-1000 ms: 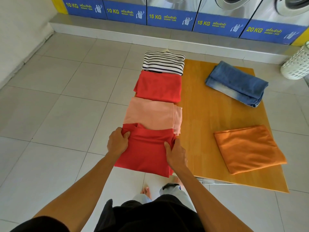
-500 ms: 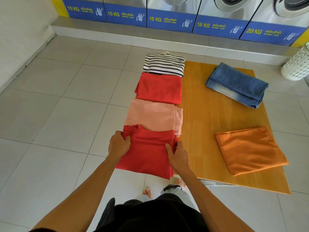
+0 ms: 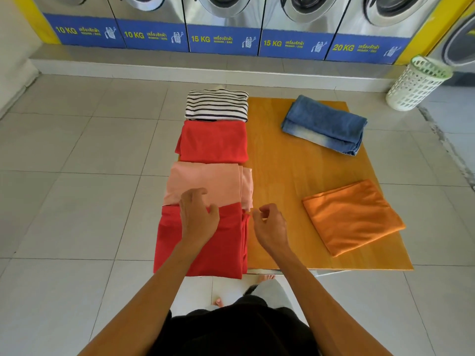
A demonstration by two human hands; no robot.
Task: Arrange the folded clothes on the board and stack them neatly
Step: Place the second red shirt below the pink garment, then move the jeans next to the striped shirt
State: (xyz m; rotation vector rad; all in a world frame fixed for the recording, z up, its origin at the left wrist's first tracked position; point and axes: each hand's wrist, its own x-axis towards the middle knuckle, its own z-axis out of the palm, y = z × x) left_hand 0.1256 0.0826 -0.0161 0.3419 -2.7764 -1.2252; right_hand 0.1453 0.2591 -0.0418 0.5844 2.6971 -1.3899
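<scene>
Folded clothes fill the wooden board (image 3: 282, 176), which lies on the tiled floor (image 3: 77, 201). Down its nine o'clock edge runs a column of four: a near red garment (image 3: 226, 247) at six o'clock, a pink garment (image 3: 205, 181) touching its far edge, a second red garment (image 3: 213, 141) beyond that, and a striped garment (image 3: 217, 105) at twelve o'clock. Folded jeans (image 3: 325, 124) sit at about one o'clock on the board, well apart from the column, and an orange garment (image 3: 352, 217) lies at four o'clock.

The left hand (image 3: 199, 217) hangs over the seam between the near red and pink garments, fingers loosely curled and gripping nothing. The right hand (image 3: 270, 227) is just beside the red garment's three o'clock edge, fingers half curled and empty.

A white laundry basket (image 3: 419, 83) stands on the floor at two o'clock, and washing machines (image 3: 223, 24) line the far wall.
</scene>
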